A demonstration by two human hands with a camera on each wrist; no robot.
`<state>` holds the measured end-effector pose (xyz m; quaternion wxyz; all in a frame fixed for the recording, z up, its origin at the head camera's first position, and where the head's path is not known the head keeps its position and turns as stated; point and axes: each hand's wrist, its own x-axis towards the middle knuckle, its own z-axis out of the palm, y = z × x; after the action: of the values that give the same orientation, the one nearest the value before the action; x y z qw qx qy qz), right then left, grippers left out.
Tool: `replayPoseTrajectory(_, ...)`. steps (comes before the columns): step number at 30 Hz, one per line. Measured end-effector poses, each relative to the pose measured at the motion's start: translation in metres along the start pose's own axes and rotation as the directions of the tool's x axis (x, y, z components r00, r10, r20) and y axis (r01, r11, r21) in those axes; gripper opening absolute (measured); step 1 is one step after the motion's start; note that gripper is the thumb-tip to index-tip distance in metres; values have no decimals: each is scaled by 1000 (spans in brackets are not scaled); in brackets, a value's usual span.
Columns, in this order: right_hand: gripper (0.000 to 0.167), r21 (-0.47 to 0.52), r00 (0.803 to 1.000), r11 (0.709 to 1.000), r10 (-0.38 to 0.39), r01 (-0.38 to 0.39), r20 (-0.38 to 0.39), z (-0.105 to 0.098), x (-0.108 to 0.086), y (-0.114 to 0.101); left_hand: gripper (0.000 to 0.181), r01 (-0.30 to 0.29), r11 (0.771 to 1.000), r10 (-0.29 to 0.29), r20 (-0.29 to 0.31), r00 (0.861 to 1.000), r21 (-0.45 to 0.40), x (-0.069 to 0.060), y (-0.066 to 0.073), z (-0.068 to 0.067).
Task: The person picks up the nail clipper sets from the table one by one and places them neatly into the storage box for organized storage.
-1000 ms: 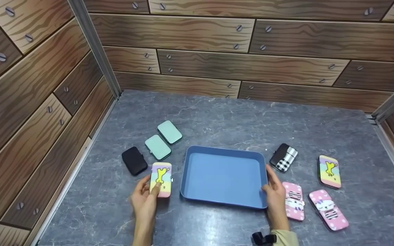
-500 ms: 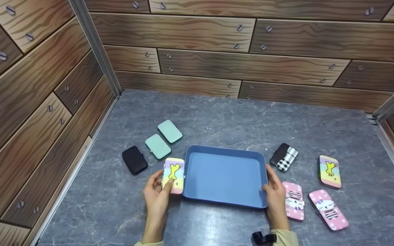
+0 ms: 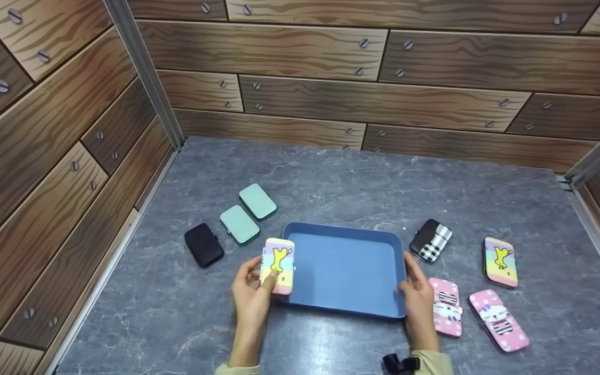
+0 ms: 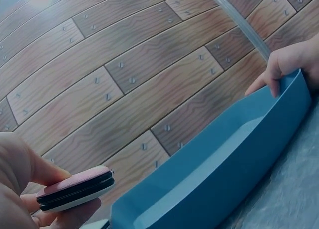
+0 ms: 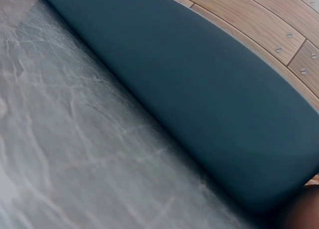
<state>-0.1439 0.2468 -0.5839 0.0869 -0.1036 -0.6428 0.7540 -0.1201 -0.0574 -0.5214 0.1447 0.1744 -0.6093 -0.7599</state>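
While right hand grips blue tray by its right edge, left hand pinches case, thumb on printed face, fingers beneath. Case at tray's left edge, covering part of that edge in head view. Flat rectangle, rounded corners, closed. Face has pastel bands: lilac toward far end, blue mid, then yellow, pink at near end; yellow long-necked animal, dark outline, in middle. Left wrist view: pinkish top, black sides with seam, pale underside. Hands apart, tray on grey marbled counter between.
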Motion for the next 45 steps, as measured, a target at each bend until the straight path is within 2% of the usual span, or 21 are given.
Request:
replayPoseTrajectory(7, 76, -14, 999, 999, 30, -30, -14, 0, 1, -1, 44, -14, 999, 15, 27, 1000, -43, -5, -2, 15)
replayPoseTrajectory(13, 77, -8, 1000, 1000, 9, -9, -8, 0, 1, 0, 44, -10, 997, 13, 41, 999, -72, -7, -4, 24)
replayPoseTrajectory(25, 75, 7, 1000, 1000, 7, -7, -9, 0, 1, 2, 42, 45, 997, -41, 61, 997, -64, -11, -11, 45)
replayPoseTrajectory(36, 77, 9, 999, 999, 42, -42, -8, 0, 0, -1, 41, 52, 998, -48, 86, 995, -43, -17, -22, 65)
replayPoseTrajectory(40, 77, 10, 999, 999, 36, -36, -12, 0, 0, -1, 40, 51, 998, -46, 102, 994, -43, -17, -27, 74)
replayPoseTrajectory(45, 77, 20, 1000, 1000, 23, -23, -9, 0, 1, -1, 40, 62, 998, -59, 93, 994, -27, -16, -32, 85)
